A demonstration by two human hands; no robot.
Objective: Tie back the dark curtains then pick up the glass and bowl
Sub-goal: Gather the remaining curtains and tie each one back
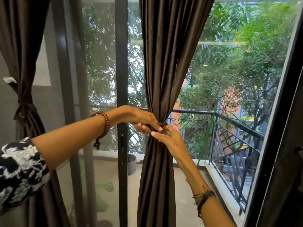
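1. I see the middle curtain (164, 63) hanging in front of the window, gathered into a narrow waist right where both hands meet.
2. My left hand (139, 118) reaches in from the left at waist height of the curtain, fingers curled, pinching a dark tie (161, 128) wrapped round the gathered cloth.
3. My right hand (168, 138) comes up from below right, just under the left one, its fingers curled onto the same tie; the two hands touch at the fingertips.
4. The tie sits between the two hands, mostly hidden by fingers, so I cannot tell whether a knot is formed.
5. A second curtain (24, 63) hangs at the far left, well apart from the hands, already cinched by its own tie.
6. A bead bracelet (102, 125) rings the left wrist; a dark thread band (204, 196) rings the right.
7. Behind the glass I see a balcony railing (229, 122) and trees.
8. Glass and bowl are not in my view.
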